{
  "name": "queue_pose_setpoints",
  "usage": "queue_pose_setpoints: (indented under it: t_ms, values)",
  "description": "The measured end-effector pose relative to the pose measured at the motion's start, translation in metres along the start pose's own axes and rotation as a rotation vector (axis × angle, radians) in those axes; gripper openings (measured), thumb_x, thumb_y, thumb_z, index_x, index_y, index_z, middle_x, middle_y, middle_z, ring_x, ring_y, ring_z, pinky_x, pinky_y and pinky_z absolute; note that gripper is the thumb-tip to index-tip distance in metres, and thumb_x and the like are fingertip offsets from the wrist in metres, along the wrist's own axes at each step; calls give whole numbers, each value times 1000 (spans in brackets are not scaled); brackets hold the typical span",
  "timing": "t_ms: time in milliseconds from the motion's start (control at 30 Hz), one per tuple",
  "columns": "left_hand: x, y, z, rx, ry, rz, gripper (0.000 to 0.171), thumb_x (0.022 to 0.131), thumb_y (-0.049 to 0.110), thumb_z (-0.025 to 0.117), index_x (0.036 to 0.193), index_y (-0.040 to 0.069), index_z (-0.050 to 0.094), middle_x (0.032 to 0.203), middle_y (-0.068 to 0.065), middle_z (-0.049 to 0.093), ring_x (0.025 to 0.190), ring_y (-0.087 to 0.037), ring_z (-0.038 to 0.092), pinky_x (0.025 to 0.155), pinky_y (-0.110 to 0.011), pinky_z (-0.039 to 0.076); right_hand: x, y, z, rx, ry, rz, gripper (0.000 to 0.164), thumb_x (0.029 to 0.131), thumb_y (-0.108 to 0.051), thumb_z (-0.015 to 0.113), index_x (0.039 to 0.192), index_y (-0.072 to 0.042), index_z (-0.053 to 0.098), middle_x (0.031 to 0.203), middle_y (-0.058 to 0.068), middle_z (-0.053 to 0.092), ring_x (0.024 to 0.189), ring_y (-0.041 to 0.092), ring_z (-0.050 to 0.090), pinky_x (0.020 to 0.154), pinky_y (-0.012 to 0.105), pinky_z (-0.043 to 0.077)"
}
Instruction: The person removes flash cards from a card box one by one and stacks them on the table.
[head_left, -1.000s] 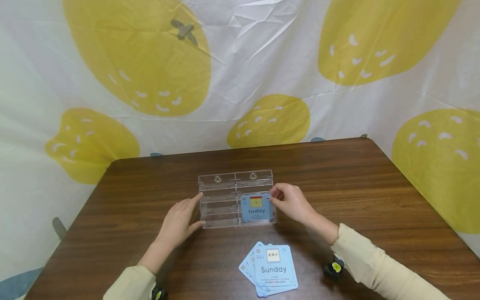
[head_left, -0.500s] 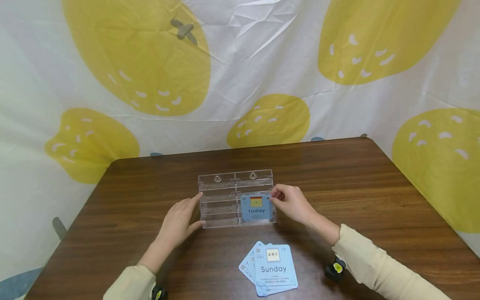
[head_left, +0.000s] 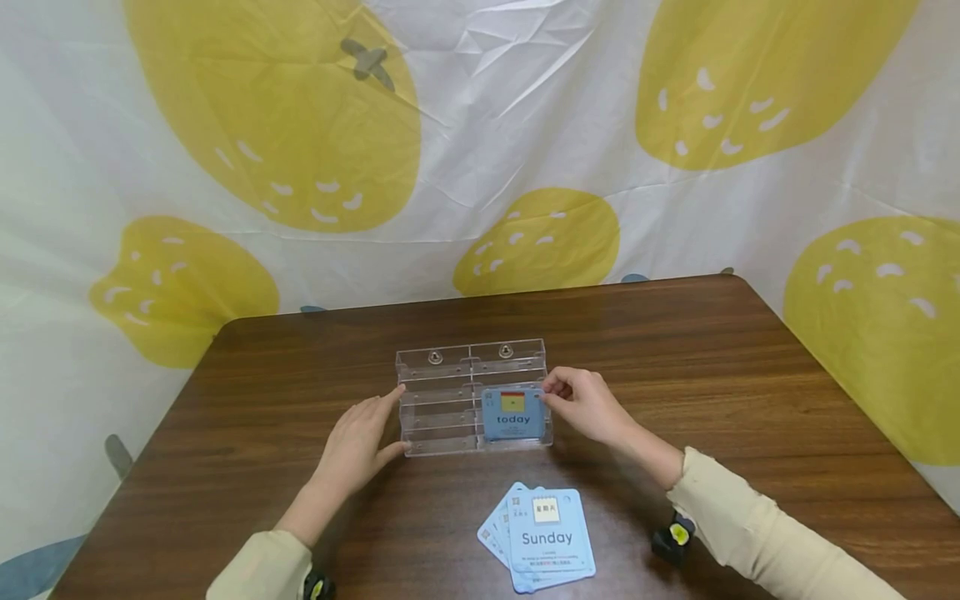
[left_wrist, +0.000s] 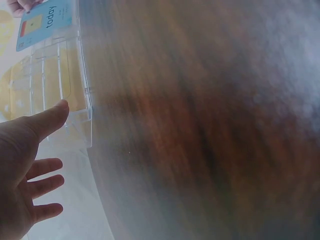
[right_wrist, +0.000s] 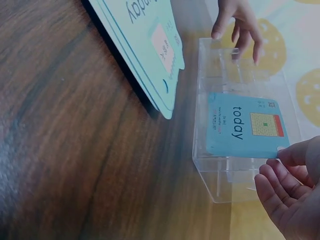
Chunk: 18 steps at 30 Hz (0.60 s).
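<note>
A clear plastic rack (head_left: 438,417) with two columns of stepped pockets stands on the table. In its lower right pocket is a blue flashcard (head_left: 513,425) printed "today". My right hand (head_left: 588,404) pinches that card's upper right corner between thumb and fingers, seen closely in the right wrist view, where the today card (right_wrist: 245,125) leans in the pocket. At the rack's left side my left hand (head_left: 356,442) rests with fingers extended, thumb at the lower corner and index finger higher up. The left wrist view shows the thumb against the clear rack (left_wrist: 75,117).
Nearer me lies a loose fanned stack of blue flashcards (head_left: 551,533), the top one reading "Sunday". Dark wooden table (head_left: 300,358) surrounds the rack. Behind the table hangs a white cloth (head_left: 442,208) with yellow fruit prints.
The today card has shifted up very slightly in its pocket, still pinched by my right hand, whose wrist has edged right. My left hand has stayed in place.
</note>
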<state>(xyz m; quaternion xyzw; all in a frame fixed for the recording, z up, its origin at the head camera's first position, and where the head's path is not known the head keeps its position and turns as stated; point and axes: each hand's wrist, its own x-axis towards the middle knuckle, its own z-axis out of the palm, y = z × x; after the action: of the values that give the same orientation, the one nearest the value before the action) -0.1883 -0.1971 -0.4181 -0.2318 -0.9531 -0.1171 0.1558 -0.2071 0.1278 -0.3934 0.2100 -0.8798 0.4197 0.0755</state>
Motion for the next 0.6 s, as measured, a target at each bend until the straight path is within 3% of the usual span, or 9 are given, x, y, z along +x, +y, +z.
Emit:
queue_pose_setpoints:
  t_ms: [600]
  values:
    - [0, 1, -1, -4, -13, -9, 78, 71, 27, 77, 136, 8, 39, 117, -20, 57, 112, -36, 51, 96, -51, 37, 2, -9, -17, 18, 14, 32, 4, 84, -3, 61, 84, -2, 64, 73, 2, 61, 67, 12, 54, 59, 23, 48]
